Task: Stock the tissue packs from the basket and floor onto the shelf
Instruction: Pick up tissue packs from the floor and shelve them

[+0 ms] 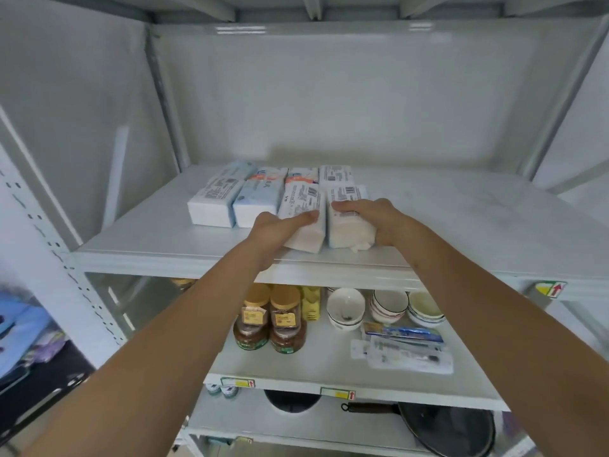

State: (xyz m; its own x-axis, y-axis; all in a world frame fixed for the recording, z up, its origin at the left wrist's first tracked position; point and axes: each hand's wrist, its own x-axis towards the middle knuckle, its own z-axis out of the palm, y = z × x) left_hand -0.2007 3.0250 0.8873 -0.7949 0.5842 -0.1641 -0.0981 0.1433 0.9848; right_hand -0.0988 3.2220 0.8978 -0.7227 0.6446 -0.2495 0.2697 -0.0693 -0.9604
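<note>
– How do the tissue packs (pixel 280 192) lie?
– 8 white packs, 2 rows of 4, flat on the shelf (pixel 461 225), sides touching.
– And the front right pair?
– Nearest the edge, label sides up.

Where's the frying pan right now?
In the head view, the frying pan lies on the lowest visible shelf, at the lower right, two levels below the tissue packs.

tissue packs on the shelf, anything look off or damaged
One thing: the pack under the right hand looks torn at its front end, with loose tissue bulging out near the shelf edge. The pack under the left hand and the rest sit in tidy rows.
</note>
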